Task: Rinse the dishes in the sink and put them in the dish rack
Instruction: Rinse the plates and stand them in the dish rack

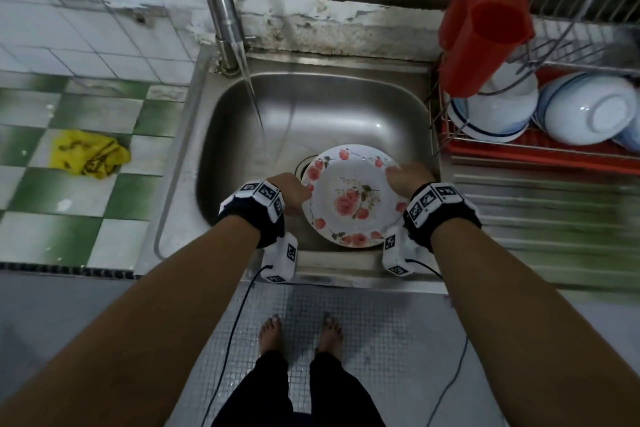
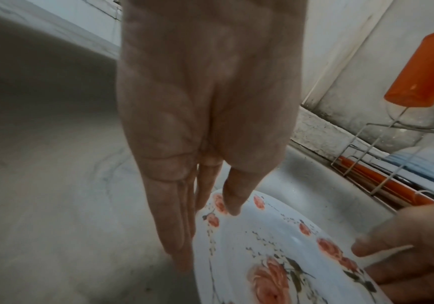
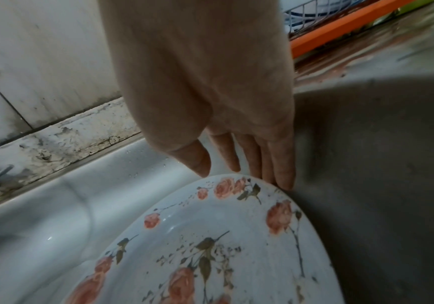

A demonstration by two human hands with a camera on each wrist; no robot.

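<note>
Gripped on both sides, low in the sink (image 1: 346, 80): plate (image 1: 349, 198), white with pink roses, face up and tilted, over the basin floor just beside the drain (image 1: 304, 165).

Left hand (image 1: 292, 192) pinching the left rim, thumb on the painted face, fingers running down behind the edge. Right hand (image 1: 403, 178) at the far right rim, fingers behind it, thumb tip at the front edge; apparently a light pinch, though thumb contact hard to confirm.

Step in hand, by the look of it: rinsing. Stream of water (image 1: 254, 104) falling from the tap (image 1: 221, 10) and landing just left of the plate, not on it. Next move likely calls for shifting the plate left and back under the stream and turning it to wet both faces, then carrying it right to the dish rack (image 1: 519, 149). Firm grip needed, wet glaze being slippery.

No other dish visible in the sink. Already in the rack: two white bowls with blue bands (image 1: 495, 111), overturned, and red cups (image 1: 485, 24) upside down on its wire posts. Slot for the plate not discernible.
</note>
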